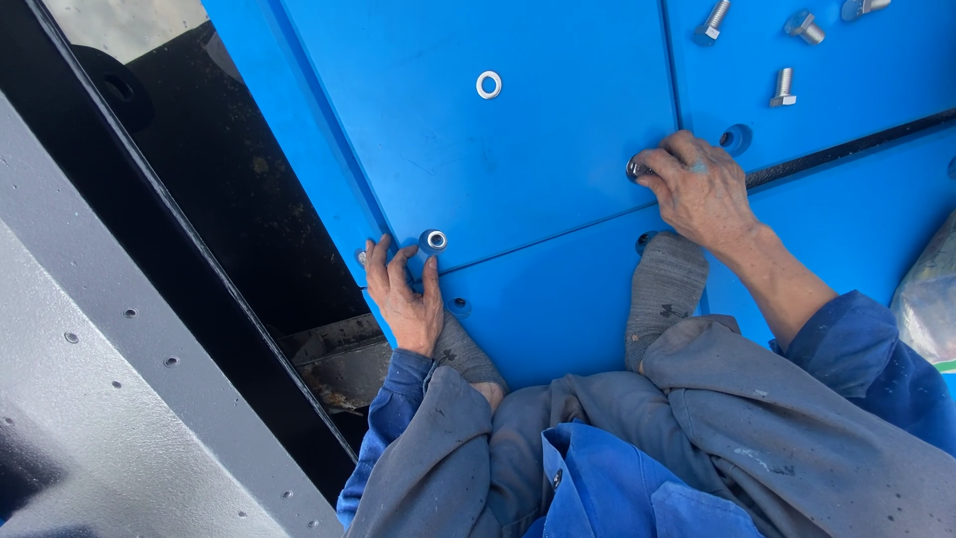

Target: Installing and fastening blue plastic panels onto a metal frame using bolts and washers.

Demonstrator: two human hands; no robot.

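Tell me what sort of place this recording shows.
Probably an industrial assembly or fabrication site. The person kneels on large blue panels with bolt holes, loose bolts and a washer lie on them, and a grey painted steel beam runs alongside. The right hand is at a bolt.

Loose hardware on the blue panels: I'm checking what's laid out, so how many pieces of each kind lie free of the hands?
Silver steel bolts lying loose at the top right: 4
Flat silver ring washer: 1
Total: 5
The right hand and left hand each cover another fastener, not counted.
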